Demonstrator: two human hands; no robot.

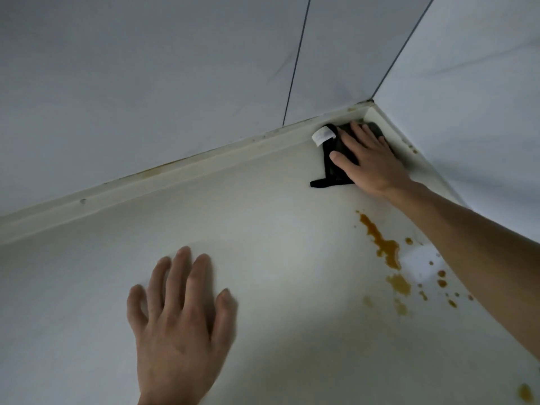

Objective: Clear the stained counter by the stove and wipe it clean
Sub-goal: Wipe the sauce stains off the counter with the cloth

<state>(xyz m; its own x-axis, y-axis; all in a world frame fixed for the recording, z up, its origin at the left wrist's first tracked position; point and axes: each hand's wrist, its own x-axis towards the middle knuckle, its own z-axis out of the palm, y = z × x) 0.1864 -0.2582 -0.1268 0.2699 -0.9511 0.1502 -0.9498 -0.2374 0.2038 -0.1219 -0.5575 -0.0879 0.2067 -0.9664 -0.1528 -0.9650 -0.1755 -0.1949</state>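
The white counter (263,244) fills the lower view. My right hand (368,159) presses flat on a dark cloth (331,168) with a white label (323,135), pushed into the far right corner where the two walls meet. Most of the cloth is hidden under the hand. My left hand (178,320) rests palm down on the bare counter at the front, fingers spread, holding nothing. An orange-brown spill (382,244) streaks the counter under my right forearm, with smaller drops (441,282) scattered to its right.
White wall panels (175,83) rise behind the counter and on the right (467,97). A raised cream edge strip (175,176) with yellowish grime runs along the back wall. Another orange spot (524,393) lies at the bottom right.
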